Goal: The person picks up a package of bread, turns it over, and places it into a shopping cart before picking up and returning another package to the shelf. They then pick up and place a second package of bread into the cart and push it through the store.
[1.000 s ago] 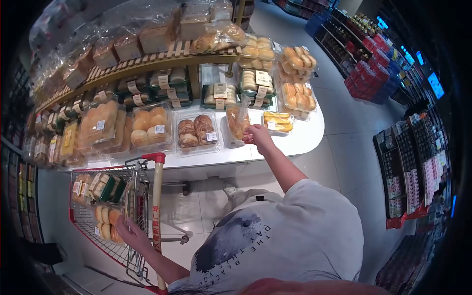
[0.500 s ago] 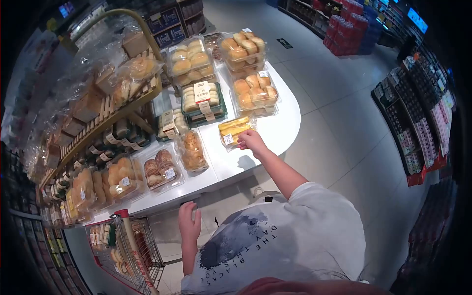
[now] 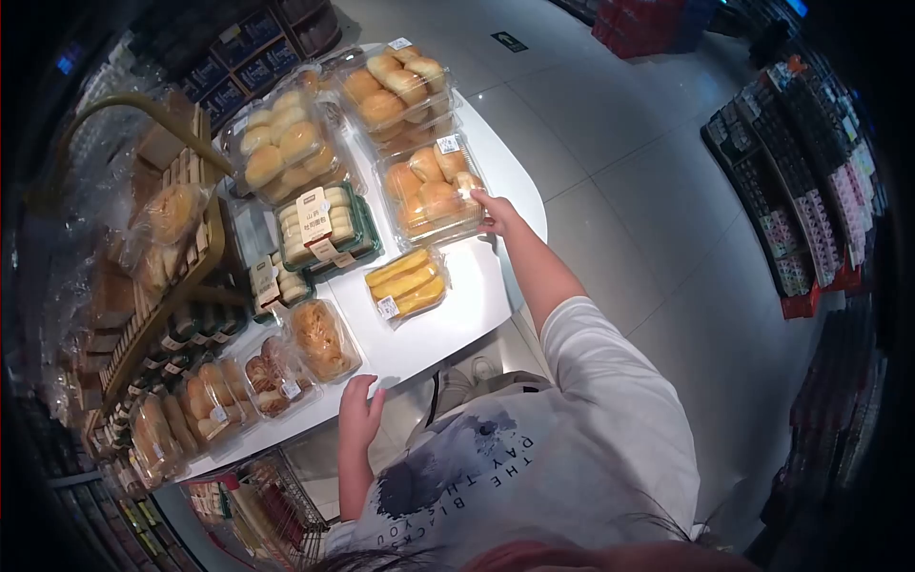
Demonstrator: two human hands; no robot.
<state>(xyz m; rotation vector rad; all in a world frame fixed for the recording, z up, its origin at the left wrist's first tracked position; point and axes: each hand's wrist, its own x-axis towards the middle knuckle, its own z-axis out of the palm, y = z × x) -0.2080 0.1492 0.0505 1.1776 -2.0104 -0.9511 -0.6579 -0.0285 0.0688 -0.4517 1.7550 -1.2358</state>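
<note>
A clear plastic box of bread rolls [image 3: 434,202], golden brown with a white label, sits near the table's right side. My right hand [image 3: 496,212] grips its right edge, thumb over the lid, some fingers hidden. Just in front lies a clear pack of long yellow bread sticks [image 3: 408,284], touched by neither hand. Close to the front edge of the white table [image 3: 381,357], my left hand [image 3: 358,408] is raised with nothing in it, thumb apart from the fingers. The nearest item to it is a bagged brown loaf [image 3: 324,338].
More boxed rolls [image 3: 398,88] stand behind, beside green-tray packs of white buns [image 3: 324,227]. Packaged loaves line the front edge. A slatted wooden rack [image 3: 172,276] rises at left. A shopping cart [image 3: 262,505] stands below the table, and shelves [image 3: 786,191] are at right.
My right hand has left the yellow bread stick pack and moved to the roll box behind it. The view has shifted, and my left hand is still raised by the table edge.
</note>
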